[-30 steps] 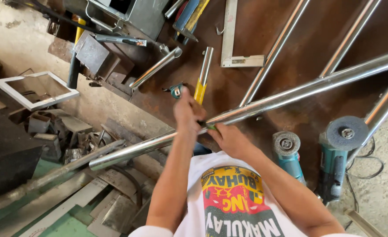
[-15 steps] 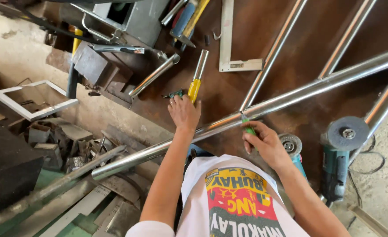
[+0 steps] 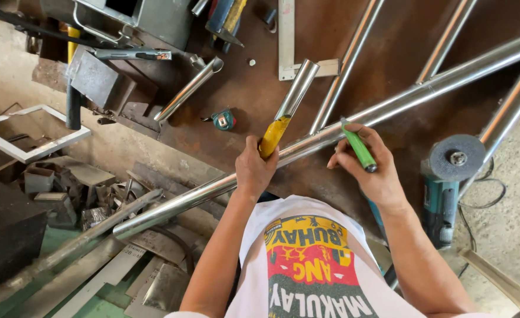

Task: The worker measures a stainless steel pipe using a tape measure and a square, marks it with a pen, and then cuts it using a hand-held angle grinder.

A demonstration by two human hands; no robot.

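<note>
Rust-brown steel worktable (image 3: 242,88) fills the head view, with an angle grinder (image 3: 445,182) at its right edge. Left hand (image 3: 254,168) grips a short yellow-taped tube (image 3: 286,109) against the long steel pipe (image 3: 330,135). Right hand (image 3: 369,168) pinches a green marker (image 3: 358,147), tip seemingly on the pipe; marking looks underway, calling for steadiness.

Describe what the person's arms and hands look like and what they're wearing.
Both arms are bare from the shoulder down, with no gloves, watch or rings visible on the left hand or the right hand. The person wears a white T-shirt with a yellow, red and black printed graphic on the chest.
</note>
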